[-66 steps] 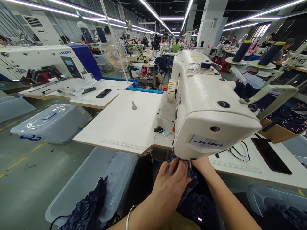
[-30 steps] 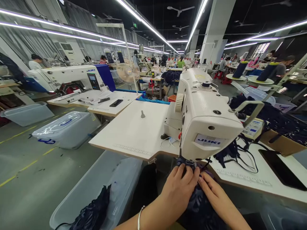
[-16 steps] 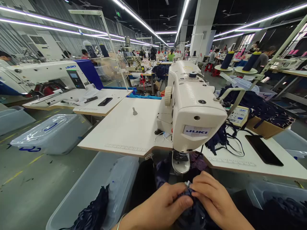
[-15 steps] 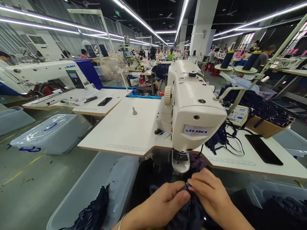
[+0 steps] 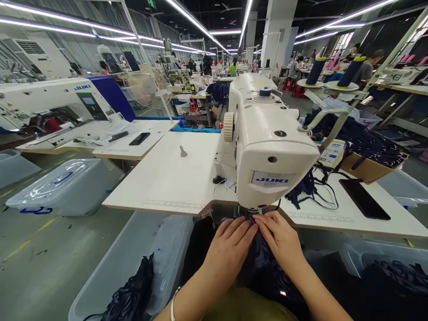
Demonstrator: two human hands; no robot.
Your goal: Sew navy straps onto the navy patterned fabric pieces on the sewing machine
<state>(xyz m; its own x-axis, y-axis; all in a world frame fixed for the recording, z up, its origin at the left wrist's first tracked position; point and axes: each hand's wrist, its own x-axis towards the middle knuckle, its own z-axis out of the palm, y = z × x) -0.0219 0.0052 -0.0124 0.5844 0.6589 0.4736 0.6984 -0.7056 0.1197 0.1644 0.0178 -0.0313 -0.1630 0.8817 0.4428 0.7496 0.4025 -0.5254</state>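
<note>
A white JUKI sewing machine (image 5: 270, 142) stands on a white work table (image 5: 174, 174). Dark navy patterned fabric (image 5: 264, 272) lies under the machine's head and spills down toward my lap. My left hand (image 5: 230, 249) rests on the fabric with its fingers stretched forward and pressed down, fingertips just below the machine head. My right hand (image 5: 279, 238) lies beside it, fingers also pressed onto the fabric, the two sets of fingertips almost touching. The needle area is hidden behind the machine head and my fingers.
A black phone (image 5: 364, 205) and dark straps (image 5: 310, 191) lie on the table's right part. Clear plastic bins (image 5: 133, 263) with dark fabric stand at the lower left, another bin (image 5: 56, 187) on the floor. A second JUKI machine (image 5: 67, 107) and other workers are further back.
Both hands were pinching the fabric in front of me, away from the machine; they have moved forward and now press it flat under the machine head.
</note>
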